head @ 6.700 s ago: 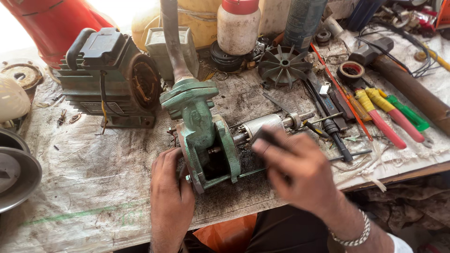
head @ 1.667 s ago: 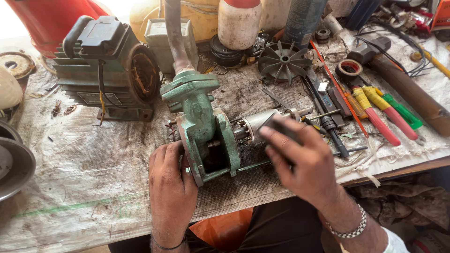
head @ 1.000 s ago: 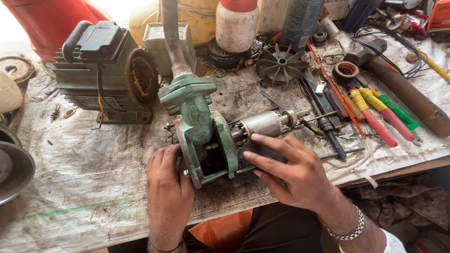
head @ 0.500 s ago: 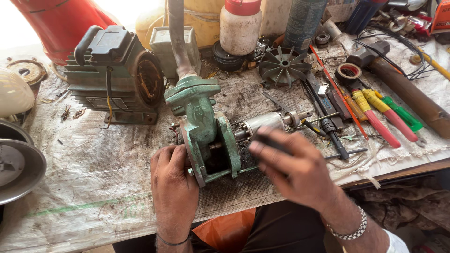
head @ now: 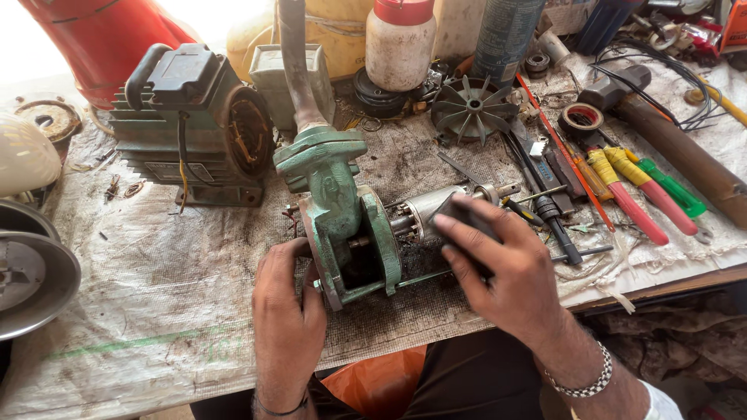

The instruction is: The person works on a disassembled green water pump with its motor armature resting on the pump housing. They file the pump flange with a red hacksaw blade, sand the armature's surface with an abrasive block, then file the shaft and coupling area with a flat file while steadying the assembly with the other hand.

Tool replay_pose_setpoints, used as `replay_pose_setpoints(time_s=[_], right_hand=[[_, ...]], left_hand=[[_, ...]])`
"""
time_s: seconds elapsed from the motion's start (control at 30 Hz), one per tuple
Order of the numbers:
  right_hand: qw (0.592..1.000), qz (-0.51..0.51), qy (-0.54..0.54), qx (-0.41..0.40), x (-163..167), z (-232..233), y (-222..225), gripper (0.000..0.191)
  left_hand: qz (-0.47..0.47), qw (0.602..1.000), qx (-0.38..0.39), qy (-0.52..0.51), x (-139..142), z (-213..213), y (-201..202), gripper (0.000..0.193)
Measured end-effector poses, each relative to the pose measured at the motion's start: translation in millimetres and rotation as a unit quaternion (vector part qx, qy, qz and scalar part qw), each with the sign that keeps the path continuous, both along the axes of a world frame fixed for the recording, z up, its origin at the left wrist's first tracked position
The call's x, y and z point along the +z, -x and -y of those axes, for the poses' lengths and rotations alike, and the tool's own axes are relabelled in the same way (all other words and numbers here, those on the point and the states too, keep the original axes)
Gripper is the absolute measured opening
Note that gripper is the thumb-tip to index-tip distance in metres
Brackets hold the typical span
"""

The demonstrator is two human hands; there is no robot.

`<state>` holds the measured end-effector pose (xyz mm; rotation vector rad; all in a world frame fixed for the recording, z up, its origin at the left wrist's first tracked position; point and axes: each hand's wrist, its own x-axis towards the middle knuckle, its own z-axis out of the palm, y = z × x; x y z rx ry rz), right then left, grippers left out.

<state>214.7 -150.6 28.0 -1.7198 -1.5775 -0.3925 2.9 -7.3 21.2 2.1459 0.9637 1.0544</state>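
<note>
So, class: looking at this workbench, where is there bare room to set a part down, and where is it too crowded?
The widest bare patch is the bench cover in front of the grey motor, between the metal bowl and the left hand. Right of the right hand it is crowded with screwdrivers; the back edge is packed with the fan wheel and containers.

Daylight from far left, blown-out glare there. Bench evenly bright, soft shadows. Sharp centre; slight wide-angle bending at edges.
</note>
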Motion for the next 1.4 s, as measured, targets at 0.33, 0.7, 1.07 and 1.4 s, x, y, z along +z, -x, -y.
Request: replay_pose_setpoints(time_s=[0.33,0.7,1.07,1.4], right_hand=[[0.999,0.029,-0.001,0.02,-6.9,0.1,-2.0,0.04],[0.998,0.029,0.012,0.048,-2.2,0.5,-0.1,0.041],[0.999,0.038,-0.003,-0.02,-8.3,0.0,-1.8,0.037],[0.999,0.042,-0.01,-0.014,-2.6,0.3,1.1,0.037]], left_hand=[[-0.045,0.997,0.029,-0.058,-1.8,1.0,-2.6,0.045],[-0.061,0.995,0.052,-0.067,-4.3,2.0,-4.3,0.038],[-0.063,0.995,0.048,-0.061,-8.3,-0.1,-3.6,0.035],[-0.044,0.998,0.033,-0.023,0.1,2.9,-2.2,0.029]])
